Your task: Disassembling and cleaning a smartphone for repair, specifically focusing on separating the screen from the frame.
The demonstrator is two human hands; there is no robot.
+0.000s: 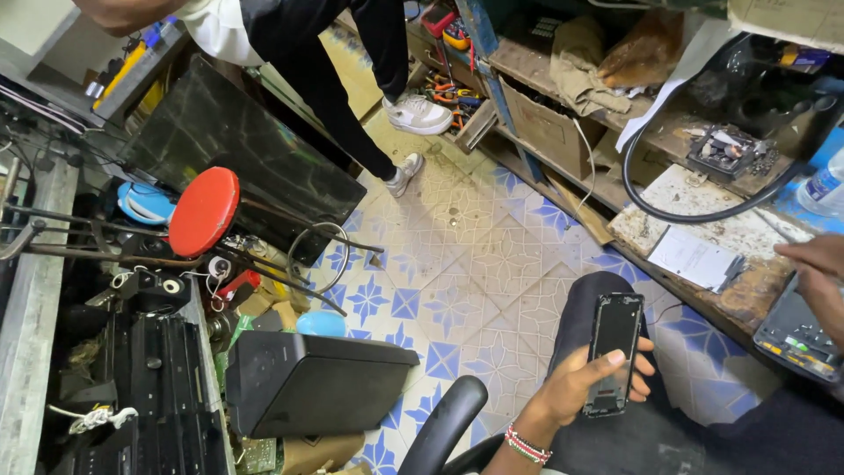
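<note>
Progress, judged from the present layout: phone shell point(613, 352) already stripped, with no screen fitted and the inner frame exposed; refitting or further work apparently outstanding. No tool in either hand.

Left hand point(587, 380): closed around the lower half of the phone shell, thumb laid across the front edge, fingers wrapped behind. Shell held upright above the lap, over the dark trouser leg point(607, 303), clear of the bench. Beaded wristband point(527, 444) at the wrist.

Right hand point(819, 273): at the right edge of view, fingers extended loosely, resting on or just above a dark flat device point(796, 339) on the workbench point(747, 233). Contact not confirmable; grip state cannot be told, since part of the hand lies outside the view.

Surroundings: sheet of paper point(694, 258) on the bench beside a black cable point(677, 211); plastic bottle point(825, 186) at far right. Blue-patterned tile floor point(457, 264) below. Red stool seat point(204, 211), tipped on its side, among stacked equipment at left, near a black speaker box point(308, 383). Chair armrest point(444, 422) in the foreground. Second person's legs and white shoes point(418, 114) standing at the top of view.
</note>
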